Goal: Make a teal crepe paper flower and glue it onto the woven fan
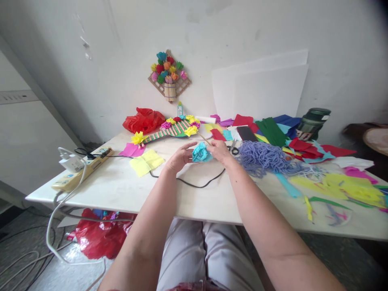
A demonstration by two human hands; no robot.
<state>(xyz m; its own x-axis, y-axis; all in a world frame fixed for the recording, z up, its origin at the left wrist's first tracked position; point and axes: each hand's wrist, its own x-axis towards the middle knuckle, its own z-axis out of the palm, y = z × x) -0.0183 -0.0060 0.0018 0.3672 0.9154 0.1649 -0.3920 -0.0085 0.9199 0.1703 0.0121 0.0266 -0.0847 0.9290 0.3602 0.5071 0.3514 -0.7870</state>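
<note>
Both my hands meet over the middle of the white table (121, 190) around a crumpled turquoise paper flower (201, 153). My left hand (179, 157) curls round its left side, fingers pinched on the paper. My right hand (220, 151) grips its right side, and a thin wooden stick (205, 139) pokes up and back from the flower. A black cable (197, 184) loops on the table just below my hands.
Yellow paper (147, 162) and pink paper (132, 150) lie to the left, beside a power strip (81, 169). A striped board with paper flowers (169, 129), a red bag (144, 120), a glue bottle (180, 109), blue yarn (262, 157), scissors (233, 148) and several coloured paper scraps crowd the back and right.
</note>
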